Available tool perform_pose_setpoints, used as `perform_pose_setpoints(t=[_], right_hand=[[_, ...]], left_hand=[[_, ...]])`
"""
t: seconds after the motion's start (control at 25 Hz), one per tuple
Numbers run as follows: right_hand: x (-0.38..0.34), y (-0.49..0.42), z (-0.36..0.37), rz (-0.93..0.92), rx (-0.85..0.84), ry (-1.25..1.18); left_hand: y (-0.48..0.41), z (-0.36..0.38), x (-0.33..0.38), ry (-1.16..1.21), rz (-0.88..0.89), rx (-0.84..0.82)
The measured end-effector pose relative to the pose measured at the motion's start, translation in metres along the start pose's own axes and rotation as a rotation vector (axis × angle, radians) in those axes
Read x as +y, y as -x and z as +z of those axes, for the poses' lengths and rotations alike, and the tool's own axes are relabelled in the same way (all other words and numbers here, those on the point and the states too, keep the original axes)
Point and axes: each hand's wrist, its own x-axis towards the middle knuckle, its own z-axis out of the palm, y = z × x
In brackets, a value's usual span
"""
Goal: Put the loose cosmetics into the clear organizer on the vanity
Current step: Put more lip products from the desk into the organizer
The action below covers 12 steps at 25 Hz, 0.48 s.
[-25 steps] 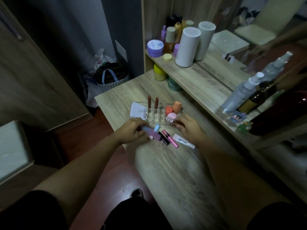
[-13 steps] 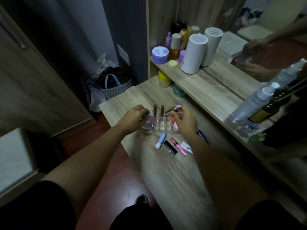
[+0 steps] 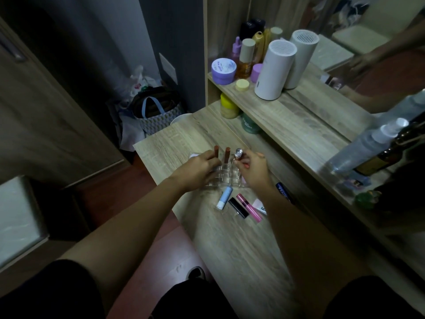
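Observation:
The clear organizer (image 3: 226,179) stands on the wooden vanity top (image 3: 241,245), with two brown lipsticks (image 3: 227,154) upright in its back row. My right hand (image 3: 253,169) is shut on a silver-capped cosmetic (image 3: 238,154), held over the organizer's back right. My left hand (image 3: 197,170) rests curled on the organizer's left side, and what its fingers hold is hidden. Loose in front lie a light blue tube (image 3: 223,200), a black lipstick (image 3: 239,207), a pink tube (image 3: 249,207) and a white sachet (image 3: 261,207). A dark blue tube (image 3: 284,192) lies right of my wrist.
A raised shelf behind carries a white cylinder (image 3: 273,70), a purple jar (image 3: 223,71), bottles and a spray bottle (image 3: 365,148). Yellow (image 3: 228,107) and green (image 3: 249,125) jars sit under it. The vanity's left edge drops to the floor, where a bag (image 3: 156,111) stands.
My left hand lifted a lilac tube from the loose pile to the organizer's left side. My right hand picked up the silver-capped item and raised it over the organizer.

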Motion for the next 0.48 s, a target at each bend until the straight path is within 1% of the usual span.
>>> perform_pose_setpoints(t=[0.12,0.2,0.36,0.48], right_hand=[[0.002,-0.002,-0.001,-0.007,0.025,0.032],[0.001,-0.004,-0.003,0.001,0.014,0.009],[-0.001,-0.008,-0.011,-0.021,0.004,-0.015],[-0.003,-0.008,-0.021,-0.060,0.037,-0.004]], left_hand=[[-0.005,0.005,0.001,0.191,-0.183,0.076],[-0.008,0.009,0.004,0.251,-0.263,0.123],[-0.011,0.018,0.008,0.258,-0.327,0.158],[-0.010,0.019,0.007,0.283,-0.362,0.170]])
